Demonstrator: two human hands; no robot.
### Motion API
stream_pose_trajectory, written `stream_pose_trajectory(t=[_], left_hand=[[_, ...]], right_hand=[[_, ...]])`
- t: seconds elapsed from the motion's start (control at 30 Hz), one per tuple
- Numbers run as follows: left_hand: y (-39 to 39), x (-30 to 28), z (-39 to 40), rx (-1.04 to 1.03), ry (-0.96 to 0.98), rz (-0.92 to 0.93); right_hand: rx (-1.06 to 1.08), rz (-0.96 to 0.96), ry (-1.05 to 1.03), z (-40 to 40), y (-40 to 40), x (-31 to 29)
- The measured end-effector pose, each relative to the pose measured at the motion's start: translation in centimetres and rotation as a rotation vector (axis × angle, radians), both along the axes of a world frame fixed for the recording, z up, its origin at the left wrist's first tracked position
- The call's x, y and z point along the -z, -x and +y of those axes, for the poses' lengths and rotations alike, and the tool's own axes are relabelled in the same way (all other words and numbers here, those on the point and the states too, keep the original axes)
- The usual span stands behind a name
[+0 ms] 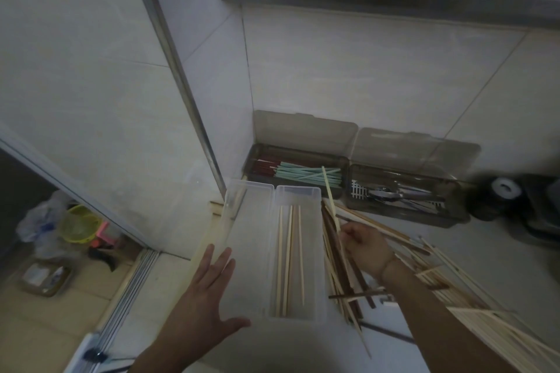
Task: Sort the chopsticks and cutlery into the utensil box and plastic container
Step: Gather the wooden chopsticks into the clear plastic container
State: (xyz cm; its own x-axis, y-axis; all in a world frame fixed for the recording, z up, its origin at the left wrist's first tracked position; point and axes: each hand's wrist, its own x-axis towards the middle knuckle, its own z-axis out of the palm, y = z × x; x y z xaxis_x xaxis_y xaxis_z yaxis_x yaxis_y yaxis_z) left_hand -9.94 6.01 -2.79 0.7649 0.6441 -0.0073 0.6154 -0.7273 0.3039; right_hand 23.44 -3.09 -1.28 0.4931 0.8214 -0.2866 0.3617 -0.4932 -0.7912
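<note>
Low in the centre of the frame, the clear plastic container (298,191) sits open on the pale counter (394,345), its lid (245,239) flipped out to the left. Three or so pale wooden chopsticks (288,260) already lie lengthwise in its tray. The left hand (206,297) is flat on that lid at lower centre-left, fingers straight and spread, thumb out to the right, gripping nothing, just resting there. Over to the right of the container, the right hand (366,247) has its fingers curled, pinching a single pale chopstick (330,200) that slants up and leftward, its tip reaching over the near edge of the box behind. Beneath and around that hand sprawls a loose heap of mixed chopsticks (342,275), dark brown ones crossed with pale ones, running down towards the lower right corner where many more pale sticks (485,327) fan out. Behind, against the tiled wall in the middle right of the frame, stand two smoky-tinted utensil boxes with lids raised: the left box (254,160) holds red-brown and mint-green chopsticks (303,174), the right box (454,215) holds metal cutlery (394,194) on a white slotted insert. Farther right, a dark round object with a white top (504,188) sits in shadow; what it is cannot be told.
</note>
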Motion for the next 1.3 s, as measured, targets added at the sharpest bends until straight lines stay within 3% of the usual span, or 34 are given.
stream_pose_trajectory(t=[0.13, 0.2, 0.37, 0.5, 0.67, 0.73, 0.8, 0.87, 0.97, 1.17, 1.3], left_hand=[[0.0, 0.1, 0.0, 0.004, 0.004, 0.000], [0.0, 0.1, 0.0, -0.001, 0.011, 0.001], [-0.1, 0.0, -0.1, -0.018, 0.016, 0.001], [-0.2, -0.2, -0.1, -0.010, 0.017, 0.017], [-0.2, -0.4, -0.2, -0.032, 0.039, 0.016], [-0.2, -0.3, -0.3, -0.030, 0.047, 0.012], [-0.2, -0.4, -0.4, -0.025, 0.055, 0.008], [-0.2, -0.6, -0.5, -0.037, 0.071, 0.004], [-0.2, -0.9, -0.6, -0.041, 0.106, 0.003], [0.0, -0.4, -0.5, -0.030, 0.069, 0.003], [-0.1, -0.5, -0.4, -0.019, 0.051, 0.012]], right_hand=[[0.097, 0.209, -0.173, 0.8, 1.6, -2.2], [0.039, 0.179, -0.197, 1.0, 3.1, -2.4], [-0.124, -0.629, -0.159, 0.7, 7.4, -1.2], [-0.262, -0.905, 0.033, 0.9, 9.0, -0.3], [-0.549, -0.841, 0.239, 0.7, 9.2, 0.0], [-0.506, -0.778, 0.056, 0.1, 8.9, 0.3], [-0.325, -0.642, -0.274, -1.1, 7.9, 1.1], [-0.166, -0.582, -0.419, -2.6, 6.2, 1.7], [-0.026, -0.601, -0.221, -5.2, 3.8, 2.9], [-0.147, -0.657, 0.074, -6.7, 3.8, 4.1], [-0.127, -0.685, 0.406, -4.8, 5.2, 3.1]])
